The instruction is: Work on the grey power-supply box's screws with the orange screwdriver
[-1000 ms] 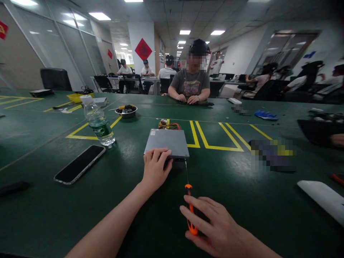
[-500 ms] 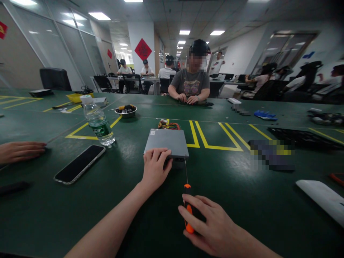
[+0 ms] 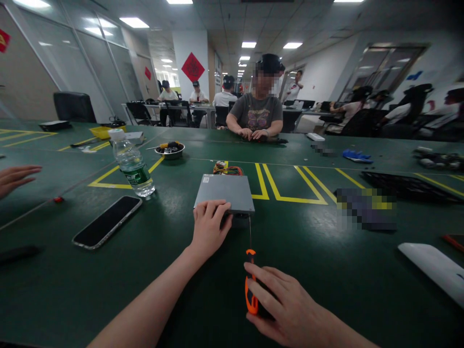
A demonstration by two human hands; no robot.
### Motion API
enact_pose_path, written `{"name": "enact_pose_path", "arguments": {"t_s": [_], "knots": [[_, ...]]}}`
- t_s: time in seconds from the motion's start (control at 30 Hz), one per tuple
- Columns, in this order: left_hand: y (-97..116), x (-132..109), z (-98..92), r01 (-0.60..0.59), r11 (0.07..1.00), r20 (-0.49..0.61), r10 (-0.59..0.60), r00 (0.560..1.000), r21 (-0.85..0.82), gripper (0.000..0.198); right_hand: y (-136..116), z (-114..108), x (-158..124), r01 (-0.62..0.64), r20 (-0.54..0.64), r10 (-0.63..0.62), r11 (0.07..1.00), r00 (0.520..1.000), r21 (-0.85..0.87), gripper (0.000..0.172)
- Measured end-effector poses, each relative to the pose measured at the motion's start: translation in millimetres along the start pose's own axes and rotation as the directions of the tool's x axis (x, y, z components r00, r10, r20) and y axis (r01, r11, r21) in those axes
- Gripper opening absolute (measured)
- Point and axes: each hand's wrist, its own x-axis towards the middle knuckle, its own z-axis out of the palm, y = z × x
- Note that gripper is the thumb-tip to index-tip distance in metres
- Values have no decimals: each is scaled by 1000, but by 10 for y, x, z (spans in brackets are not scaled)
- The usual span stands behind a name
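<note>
A flat grey metal box (image 3: 225, 192) lies on the green table (image 3: 311, 270) in front of me, with coloured wires (image 3: 228, 169) at its far end. My left hand (image 3: 209, 228) rests on the box's near edge, fingers curled over the corner and pressing it down. My right hand (image 3: 286, 304) is wrapped round the orange and black handle of a screwdriver (image 3: 251, 285). Its thin shaft points away from me, and the tip meets the box's near right corner.
A water bottle (image 3: 132, 163) and a black phone (image 3: 108, 221) lie to the left. A metal bowl (image 3: 169, 150) with tools stands farther back. Another person's hand (image 3: 16, 178) reaches in at the far left. A white object (image 3: 433, 268) lies right. A person sits opposite.
My right hand has closed further round the screwdriver handle and turned it slightly. Another person's hand came in at the left edge, then lifted. A dark tray at the right was set flat.
</note>
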Motion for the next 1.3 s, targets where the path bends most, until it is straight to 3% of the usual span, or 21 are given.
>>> {"name": "enact_pose_path", "arguments": {"t_s": [0.1,0.33,0.57,0.77,1.13,1.3], "knots": [[-1,-5,3,5,1000,1,-5,1000,-1,22,-10,-32,50,26,21,-25,999,999,-19,31],[-3,-6,7,-2,1000,1,2,1000,-5,23,28,16,17,73,-125,-72,997,990,5,21],[-5,-2,12,-1,1000,7,1,1000,-3,24,-11,-27,48,33,-41,-34,999,999,-33,27],[-9,-1,18,-1,1000,1,1,1000,-1,23,5,21,9,38,-199,-37,999,979,2,21],[-15,-8,29,3,1000,-2,-3,1000,6,23,-29,-60,45,3,-51,-2,1000,999,12,33],[-13,-8,23,4,1000,1,-4,1000,5,23,6,-53,61,33,-148,-37,999,988,-30,29]]}}
